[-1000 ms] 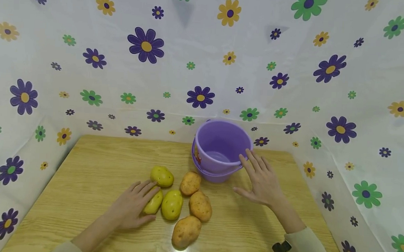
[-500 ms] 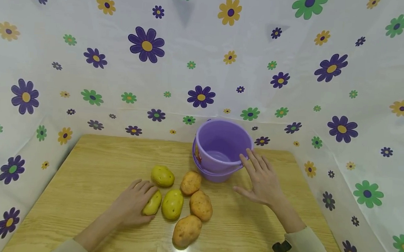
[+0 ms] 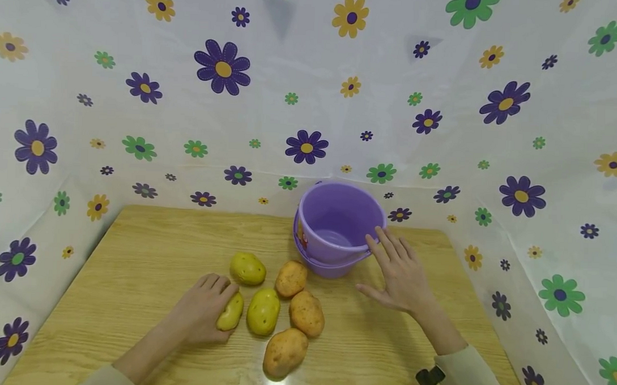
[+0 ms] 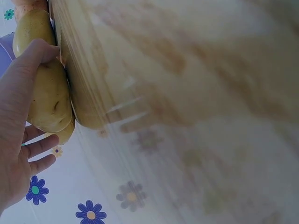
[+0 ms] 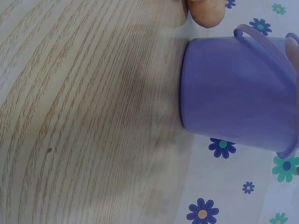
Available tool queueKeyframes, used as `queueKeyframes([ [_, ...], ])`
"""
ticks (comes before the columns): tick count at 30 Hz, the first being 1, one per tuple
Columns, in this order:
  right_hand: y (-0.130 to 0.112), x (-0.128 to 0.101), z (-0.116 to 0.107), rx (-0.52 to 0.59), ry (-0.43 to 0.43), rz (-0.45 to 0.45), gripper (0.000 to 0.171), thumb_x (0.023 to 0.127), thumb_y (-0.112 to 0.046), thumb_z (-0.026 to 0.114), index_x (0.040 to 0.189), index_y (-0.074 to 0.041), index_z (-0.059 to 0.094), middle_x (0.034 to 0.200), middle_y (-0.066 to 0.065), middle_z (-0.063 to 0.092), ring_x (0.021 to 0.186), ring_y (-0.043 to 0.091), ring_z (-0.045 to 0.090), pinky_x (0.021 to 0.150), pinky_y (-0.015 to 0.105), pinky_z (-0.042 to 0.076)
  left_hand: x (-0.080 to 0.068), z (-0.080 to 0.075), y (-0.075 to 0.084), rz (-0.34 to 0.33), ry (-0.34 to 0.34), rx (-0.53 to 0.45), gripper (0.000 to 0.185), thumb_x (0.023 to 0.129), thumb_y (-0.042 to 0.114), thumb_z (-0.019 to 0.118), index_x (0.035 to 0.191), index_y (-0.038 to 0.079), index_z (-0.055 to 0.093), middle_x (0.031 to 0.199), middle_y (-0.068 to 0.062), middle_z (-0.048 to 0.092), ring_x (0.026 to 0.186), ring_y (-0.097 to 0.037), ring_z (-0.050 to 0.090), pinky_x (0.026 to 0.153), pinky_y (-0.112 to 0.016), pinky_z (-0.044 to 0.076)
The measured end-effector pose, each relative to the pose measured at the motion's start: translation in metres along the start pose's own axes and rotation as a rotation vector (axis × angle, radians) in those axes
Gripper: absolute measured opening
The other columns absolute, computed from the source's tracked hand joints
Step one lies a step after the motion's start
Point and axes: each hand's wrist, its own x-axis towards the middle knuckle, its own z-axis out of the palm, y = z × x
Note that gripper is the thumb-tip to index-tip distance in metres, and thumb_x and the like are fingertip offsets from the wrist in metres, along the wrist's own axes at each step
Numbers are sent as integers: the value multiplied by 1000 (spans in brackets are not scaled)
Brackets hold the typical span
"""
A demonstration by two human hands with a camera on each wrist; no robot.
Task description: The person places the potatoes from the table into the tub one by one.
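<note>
My left hand (image 3: pixel 202 310) curls round a yellow-green potato (image 3: pixel 230 313), thumb on the near side and fingers over the far side. In the left wrist view this potato (image 4: pixel 49 100) lies on the table between thumb and fingers. Just right of it sits a second yellow-green potato (image 3: pixel 263 312), and a third yellow-green potato (image 3: pixel 248 268) is behind. A purple bucket (image 3: pixel 319 246) stands upright at the back, with its handle hanging down. Straight and spread, the fingers of my right hand (image 3: pixel 399 275) touch the bucket's right rim. Nothing shows inside the bucket.
Three brown potatoes lie to the right of the yellow-green ones: one brown potato (image 3: pixel 292 279) near the bucket, another brown potato (image 3: pixel 306 314) in the middle, and the nearest brown potato (image 3: pixel 285 354). A flowered cloth (image 3: pixel 270 112) surrounds the wooden table (image 3: pixel 148 255) behind and at both sides.
The fingers of my left hand have curled round the yellow-green potato, and it has shifted slightly left, apart from its neighbour. My right hand stays at the bucket rim.
</note>
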Motion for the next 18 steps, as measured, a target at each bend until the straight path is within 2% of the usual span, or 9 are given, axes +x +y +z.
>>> queueKeyframes([
  [11,0,1,-1,-2,11,-9,109,93,-90,23,158,-6,47,162,22,49,146,44,50,115,64,46,3,-1,-1,-9,30,21,84,64,60,84,128,12,57,116,-9,60,109,-29,57,110,-52,51],
  [18,0,1,-1,0,16,-17,108,93,-89,23,156,-5,48,159,24,51,145,45,51,114,64,46,8,-6,-2,-6,48,42,87,65,64,82,130,11,59,118,-10,61,109,-29,57,109,-52,51],
])
